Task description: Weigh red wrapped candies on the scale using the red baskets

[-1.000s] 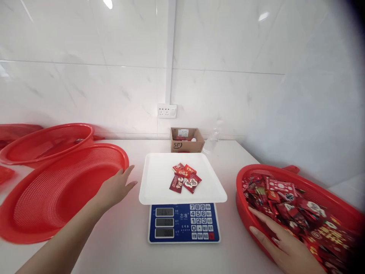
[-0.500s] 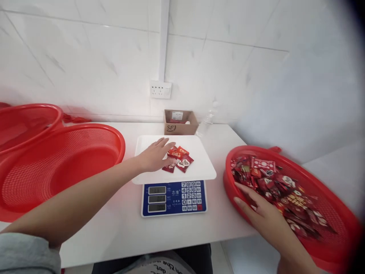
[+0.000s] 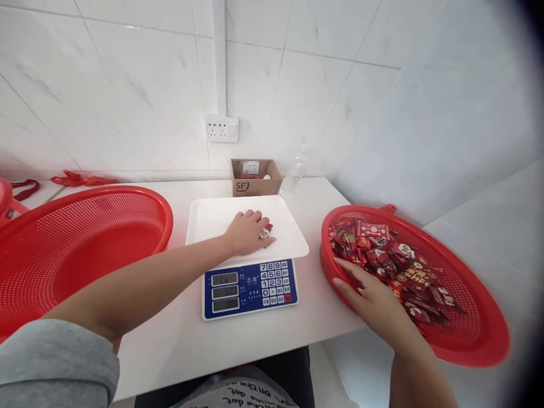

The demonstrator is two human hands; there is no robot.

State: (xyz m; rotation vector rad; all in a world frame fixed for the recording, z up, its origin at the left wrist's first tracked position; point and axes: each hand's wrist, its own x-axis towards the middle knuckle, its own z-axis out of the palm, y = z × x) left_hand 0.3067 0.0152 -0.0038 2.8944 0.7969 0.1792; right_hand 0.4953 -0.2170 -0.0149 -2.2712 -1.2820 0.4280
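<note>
My left hand (image 3: 247,232) is closed over the small red candy packets (image 3: 267,231) on the white pan (image 3: 212,218) of a digital scale (image 3: 250,289). Its curled fingers hide most of them; a bit of red and white wrapper shows by the thumb. On the right, my right hand (image 3: 374,297) grips the near rim of a red plastic basket (image 3: 329,258), thumb outside and fingers over the edge. Inside that basket lies a heap of red and dark wrapped packets (image 3: 391,260).
At the left stands another red mesh basket (image 3: 114,243). Behind the scale are a small cardboard box (image 3: 256,178) and a clear plastic bottle (image 3: 294,175). A red plastic bag (image 3: 83,178) lies by the wall, below and left of a power socket (image 3: 222,129).
My left hand has gone from spread above the packets to closed over them, gathering them under its fingers. My right hand stays on the basket rim. The view has shifted slightly right.
</note>
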